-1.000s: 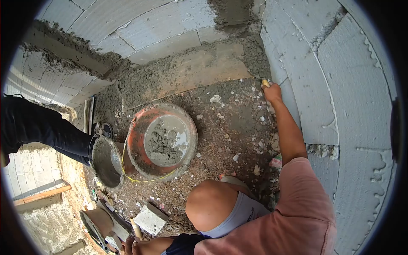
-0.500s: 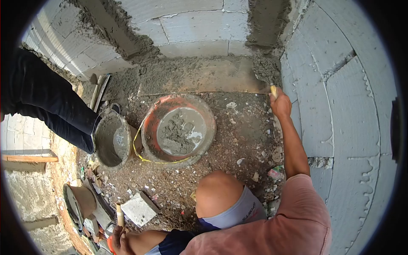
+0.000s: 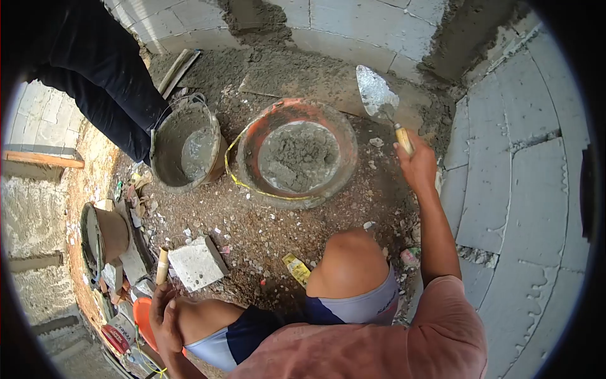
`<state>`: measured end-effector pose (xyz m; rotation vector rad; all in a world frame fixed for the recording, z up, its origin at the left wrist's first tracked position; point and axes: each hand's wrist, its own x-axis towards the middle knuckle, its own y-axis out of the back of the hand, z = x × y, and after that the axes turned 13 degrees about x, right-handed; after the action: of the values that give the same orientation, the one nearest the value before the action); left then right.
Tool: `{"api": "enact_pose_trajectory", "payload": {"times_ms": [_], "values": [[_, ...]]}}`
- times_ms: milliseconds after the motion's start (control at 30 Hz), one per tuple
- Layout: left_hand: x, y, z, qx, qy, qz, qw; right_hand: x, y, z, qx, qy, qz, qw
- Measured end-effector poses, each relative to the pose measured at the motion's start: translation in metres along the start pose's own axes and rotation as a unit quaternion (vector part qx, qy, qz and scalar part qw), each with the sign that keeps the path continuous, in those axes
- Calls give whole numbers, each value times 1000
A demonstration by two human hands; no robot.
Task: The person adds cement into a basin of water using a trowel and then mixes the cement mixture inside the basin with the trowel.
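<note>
My right hand (image 3: 419, 163) grips a pointed trowel (image 3: 377, 93) by its pale wooden handle. The blade, wet and smeared with thin mortar, is over the board (image 3: 328, 91) along the back wall. Left of it stands a round orange tub (image 3: 344, 126) with grey mortar (image 3: 300, 155) inside. By my left knee, my left hand (image 3: 165, 319) is closed around the lower end of a wooden handle (image 3: 162, 265); the rest of that tool is hidden. An orange plastic object (image 3: 145, 323) lies beside this hand, partly covered by it.
A mortar-coated bucket (image 3: 185, 145) stands beside the tub, near another person's dark-trousered legs (image 3: 104, 76). A smaller bucket (image 3: 110, 234), a pale block (image 3: 199, 264) and rubble lie on the left. Light block walls (image 3: 486, 189) rise on the right and behind.
The trowel has come up from the mortar in the right corner and swung left, exposing its blade. My view has shifted, so the tub appears higher and further right.
</note>
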<state>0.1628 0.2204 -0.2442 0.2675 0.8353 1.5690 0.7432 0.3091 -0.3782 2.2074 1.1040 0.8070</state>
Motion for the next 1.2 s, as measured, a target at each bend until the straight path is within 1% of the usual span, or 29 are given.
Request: {"api": "enact_pose_trajectory", "payload": {"times_ms": [33, 67, 100, 133, 200, 233, 267, 333, 367, 433, 467, 533, 567, 633, 667, 733, 767, 867, 1000, 1033, 1067, 1133, 1200], "values": [[-1, 3, -4, 11, -12, -5, 1000, 7, 4, 16, 75, -76, 19, 994], [-1, 7, -11, 23, -26, -13, 999, 10, 8, 38, 155, -175, 19, 972], [-1, 12, -23, 26, -38, -23, 999, 14, 9, 66, 239, -265, 21, 934], [4, 14, -27, 29, -46, -28, 998, 17, 9, 91, 325, -344, 18, 881], [-6, 4, 17, 124, -36, -21, 991, 14, 5, 137, 303, -389, 23, 870], [-5, 3, 11, 144, -58, -14, 988, 15, 1, 158, 293, -409, 20, 864], [-1, 3, 1, 109, -86, -12, 990, 17, -4, 175, 241, -416, 19, 877], [8, 9, -17, 220, -181, -22, 958, 19, -11, 209, 132, -428, 11, 894], [10, 3, -8, 225, -175, -26, 958, 24, -13, 224, 166, -424, 32, 890], [9, -5, 10, 239, -160, -34, 957, 46, -22, 256, 43, -387, 85, 917], [10, -6, 14, 248, -173, -33, 953, 53, -24, 270, -21, -371, 109, 922], [12, -12, 14, 257, -201, -27, 945, 83, -15, 286, 5, -435, 134, 890], [13, -13, 21, 252, -215, -53, 942, 100, -13, 289, 1, -440, 147, 886], [8, -19, 26, 173, -85, -39, 980, 117, -14, 291, -7, -453, 172, 875], [5, -19, 25, 132, -19, -31, 991, 118, -11, 292, -6, -453, 169, 875], [0, -15, 18, 158, -30, -20, 987, 123, -20, 285, 8, -448, 156, 880], [-7, -11, 21, 166, -9, -7, 986, 116, -20, 274, 10, -454, 157, 877], [-15, -13, 23, 151, 13, 15, 988, 108, -24, 264, -7, -445, 183, 877], [-25, -10, 31, 168, 13, 35, 985, 90, -17, 256, 27, -471, 226, 852], [-26, -7, 23, 149, 0, 38, 988, 90, -11, 257, 12, -468, 214, 857], [-28, -9, 29, 154, 22, 46, 987, 93, -11, 261, 3, -464, 202, 862], [-23, 12, -6, 283, -119, 18, 952, 102, -16, 264, -9, -456, 189, 870], [-25, 7, 5, 184, -25, 29, 982, 108, -16, 259, -23, -449, 186, 874]]}}
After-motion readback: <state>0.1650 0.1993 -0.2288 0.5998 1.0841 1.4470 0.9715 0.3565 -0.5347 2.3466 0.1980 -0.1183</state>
